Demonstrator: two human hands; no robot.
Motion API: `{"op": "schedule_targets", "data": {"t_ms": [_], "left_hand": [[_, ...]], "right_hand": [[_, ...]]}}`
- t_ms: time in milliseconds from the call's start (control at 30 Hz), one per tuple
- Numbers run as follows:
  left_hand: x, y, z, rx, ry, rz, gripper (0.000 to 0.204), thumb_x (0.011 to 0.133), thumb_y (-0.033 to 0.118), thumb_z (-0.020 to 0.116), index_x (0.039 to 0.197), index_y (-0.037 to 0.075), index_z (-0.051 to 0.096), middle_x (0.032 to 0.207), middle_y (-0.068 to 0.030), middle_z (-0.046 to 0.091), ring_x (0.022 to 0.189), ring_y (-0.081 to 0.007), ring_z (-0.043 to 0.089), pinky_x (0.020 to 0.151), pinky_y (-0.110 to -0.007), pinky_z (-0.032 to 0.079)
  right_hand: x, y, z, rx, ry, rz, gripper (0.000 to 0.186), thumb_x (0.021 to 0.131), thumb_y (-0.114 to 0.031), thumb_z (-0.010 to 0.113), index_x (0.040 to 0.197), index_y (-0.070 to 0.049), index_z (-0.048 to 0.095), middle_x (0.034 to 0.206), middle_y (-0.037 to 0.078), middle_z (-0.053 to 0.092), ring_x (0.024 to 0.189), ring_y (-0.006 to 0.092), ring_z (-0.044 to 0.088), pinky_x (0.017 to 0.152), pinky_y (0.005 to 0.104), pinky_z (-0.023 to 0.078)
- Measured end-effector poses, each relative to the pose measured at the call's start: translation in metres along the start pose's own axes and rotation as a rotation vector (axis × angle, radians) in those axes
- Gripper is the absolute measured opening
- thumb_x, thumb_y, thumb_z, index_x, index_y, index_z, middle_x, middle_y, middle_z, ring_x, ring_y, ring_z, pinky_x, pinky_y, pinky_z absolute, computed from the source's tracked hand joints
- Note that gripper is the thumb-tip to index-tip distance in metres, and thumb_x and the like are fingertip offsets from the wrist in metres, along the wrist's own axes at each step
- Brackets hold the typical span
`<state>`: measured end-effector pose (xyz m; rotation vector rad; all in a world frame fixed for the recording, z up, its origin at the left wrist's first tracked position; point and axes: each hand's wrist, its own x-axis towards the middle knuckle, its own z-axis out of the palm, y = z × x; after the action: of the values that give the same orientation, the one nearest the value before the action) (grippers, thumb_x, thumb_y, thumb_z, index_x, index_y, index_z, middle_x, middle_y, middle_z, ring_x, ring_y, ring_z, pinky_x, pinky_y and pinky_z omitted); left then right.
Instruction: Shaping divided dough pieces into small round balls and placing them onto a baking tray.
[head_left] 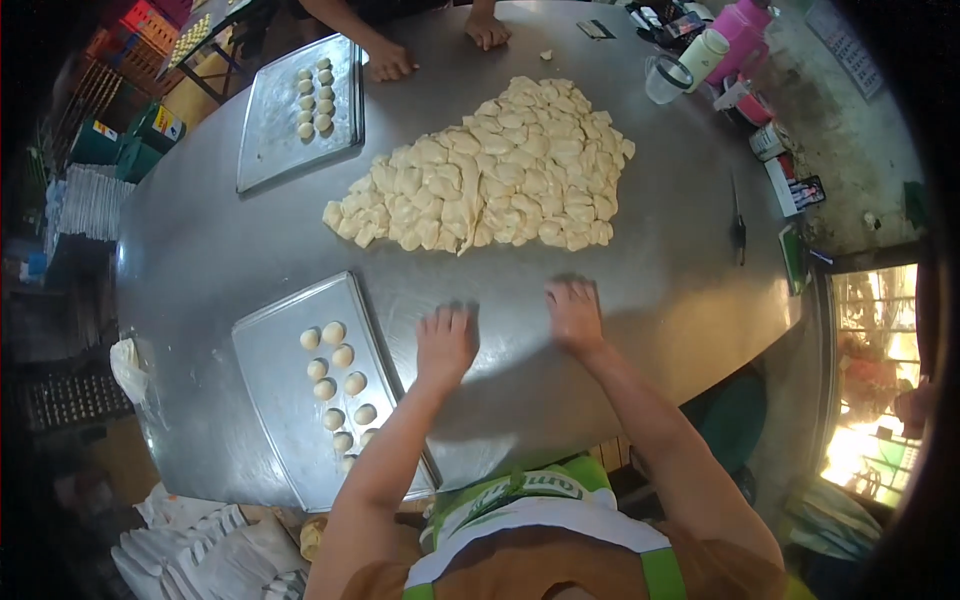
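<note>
My left hand (447, 346) rests palm down on the steel table, its fingers curled in a cup beside the near tray. A short way to its right, my right hand (575, 314) is cupped the same way, with slight blur at the fingertips. Whatever lies under either palm is hidden. Beyond both hands spreads a large heap of cut, pale dough pieces (500, 170), a longer strip lying across its middle. The near metal tray (275, 370) holds round dough balls (343, 356) in two rough rows; my left forearm covers part of it.
Across the table (680, 300), another person's hands (390, 62) work beside a second tray (270, 150) with dough balls. At the right edge are a knife (738, 225), a clear cup (665, 82), bottles and a pink jug (738, 40). A small dough scrap (546, 55) lies far back.
</note>
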<state>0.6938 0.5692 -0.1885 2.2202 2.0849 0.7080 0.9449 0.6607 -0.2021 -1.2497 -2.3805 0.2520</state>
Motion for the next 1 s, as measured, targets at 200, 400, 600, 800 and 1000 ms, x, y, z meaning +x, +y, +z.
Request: {"op": "schedule_targets", "data": {"t_ms": [200, 400, 600, 800, 1000], "left_hand": [[-0.012, 0.042, 0.027, -0.211, -0.156, -0.075, 0.017, 0.089, 0.015, 0.064, 0.104, 0.007, 0.061, 0.107, -0.0166, 0.063, 0.097, -0.0364, 0.057, 0.084, -0.051, 0.042], [0.0, -0.018, 0.0, 0.007, -0.023, -0.139, 0.021, 0.091, 0.013, 0.061, 0.111, 0.009, 0.062, 0.104, -0.0167, 0.063, 0.098, -0.0358, 0.057, 0.082, -0.051, 0.042], [0.05, -0.001, 0.023, -0.139, -0.104, -0.271, 0.009, 0.09, 0.011, 0.061, 0.096, 0.01, 0.067, 0.099, -0.0149, 0.065, 0.094, -0.0366, 0.059, 0.079, -0.051, 0.043], [-0.056, -0.033, -0.05, -0.548, 0.085, -0.237, 0.026, 0.085, 0.001, 0.066, 0.112, 0.003, 0.065, 0.111, -0.0191, 0.064, 0.104, -0.0395, 0.061, 0.094, -0.049, 0.049], [-0.105, -0.154, -0.169, -0.338, 0.293, -0.537, 0.02, 0.092, 0.004, 0.065, 0.112, 0.001, 0.062, 0.109, -0.0191, 0.064, 0.102, -0.0396, 0.06, 0.09, -0.045, 0.05]], "right_hand": [[0.005, -0.039, 0.03, 0.349, -0.245, -0.154, 0.014, 0.095, -0.012, 0.059, 0.107, -0.007, 0.06, 0.096, 0.016, 0.069, 0.089, 0.0378, 0.063, 0.082, 0.0522, 0.045], [0.05, -0.006, 0.012, 0.119, -0.096, -0.139, 0.012, 0.094, -0.018, 0.063, 0.102, -0.008, 0.062, 0.095, 0.017, 0.069, 0.089, 0.0393, 0.063, 0.085, 0.0513, 0.045], [0.078, -0.051, 0.027, 0.266, -0.145, 0.1, 0.013, 0.087, -0.015, 0.071, 0.094, -0.006, 0.063, 0.093, 0.016, 0.068, 0.089, 0.0395, 0.063, 0.084, 0.0494, 0.047], [0.031, -0.098, 0.005, 0.337, -0.159, 0.134, 0.026, 0.08, -0.003, 0.069, 0.106, -0.004, 0.066, 0.101, 0.019, 0.064, 0.094, 0.0389, 0.063, 0.08, 0.0464, 0.051], [0.111, -0.286, 0.061, 0.363, -0.102, -0.308, 0.025, 0.079, -0.013, 0.073, 0.103, -0.011, 0.069, 0.101, 0.01, 0.065, 0.099, 0.0298, 0.063, 0.091, 0.0475, 0.039]]}}
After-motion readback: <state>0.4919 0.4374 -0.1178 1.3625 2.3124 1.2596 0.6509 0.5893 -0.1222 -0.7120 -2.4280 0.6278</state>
